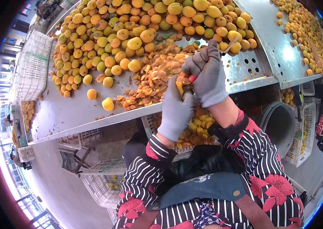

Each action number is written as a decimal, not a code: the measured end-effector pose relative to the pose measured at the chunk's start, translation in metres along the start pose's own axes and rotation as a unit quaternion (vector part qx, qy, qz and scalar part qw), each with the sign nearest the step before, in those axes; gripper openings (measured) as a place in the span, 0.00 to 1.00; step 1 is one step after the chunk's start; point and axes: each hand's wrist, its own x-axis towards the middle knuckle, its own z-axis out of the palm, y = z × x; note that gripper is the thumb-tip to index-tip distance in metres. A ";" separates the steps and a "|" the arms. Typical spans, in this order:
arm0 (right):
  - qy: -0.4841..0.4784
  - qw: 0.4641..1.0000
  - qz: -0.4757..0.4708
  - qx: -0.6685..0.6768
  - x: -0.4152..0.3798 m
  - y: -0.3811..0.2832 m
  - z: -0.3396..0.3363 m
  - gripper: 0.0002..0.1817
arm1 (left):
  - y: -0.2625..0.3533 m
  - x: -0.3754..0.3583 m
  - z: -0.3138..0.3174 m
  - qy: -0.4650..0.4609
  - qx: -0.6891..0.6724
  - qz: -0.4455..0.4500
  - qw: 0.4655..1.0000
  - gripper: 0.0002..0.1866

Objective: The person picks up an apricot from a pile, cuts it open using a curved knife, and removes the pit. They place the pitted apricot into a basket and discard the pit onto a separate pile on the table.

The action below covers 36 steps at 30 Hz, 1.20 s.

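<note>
My left hand (176,114), in a grey glove, is closed on a split apricot (183,83) with wet orange and brown flesh. Right beside it, my gloved right hand (208,74) is wrapped round a small knife. A thin blade (231,44) sticks out past its far side, and a red piece, apparently the handle's end, shows near the fruit. Both hands are together over the front edge of a metal table (127,116). Behind my left hand lies a heap of apricot pits and scraps (161,72). Whole apricots (104,42) are piled beyond.
Below the table edge, a crate of apricot halves (197,126) stands before my lap. A grey bucket (279,122) and white crate (306,129) are at right. A tall white crate (32,65) and folding stool (73,160) are at left. Another apricot-covered table (287,57) adjoins.
</note>
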 end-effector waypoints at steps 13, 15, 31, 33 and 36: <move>0.006 1.000 0.021 0.007 0.002 -0.003 -0.004 0.29 | -0.006 -0.001 0.010 0.018 -0.093 -0.014 0.995 0.16; 0.008 0.999 0.032 0.021 0.002 -0.004 -0.006 0.30 | -0.006 0.000 0.007 0.007 -0.090 -0.030 0.995 0.15; 0.088 0.992 0.065 0.064 0.012 0.002 -0.008 0.27 | -0.004 -0.005 0.009 0.021 -0.098 -0.021 0.995 0.14; 0.113 0.989 0.068 0.068 0.018 0.004 -0.011 0.27 | -0.012 -0.012 0.017 0.045 -0.034 0.015 0.998 0.14; 0.069 0.987 0.040 0.139 0.021 0.001 -0.013 0.28 | -0.010 -0.014 0.022 0.071 0.042 0.064 0.995 0.15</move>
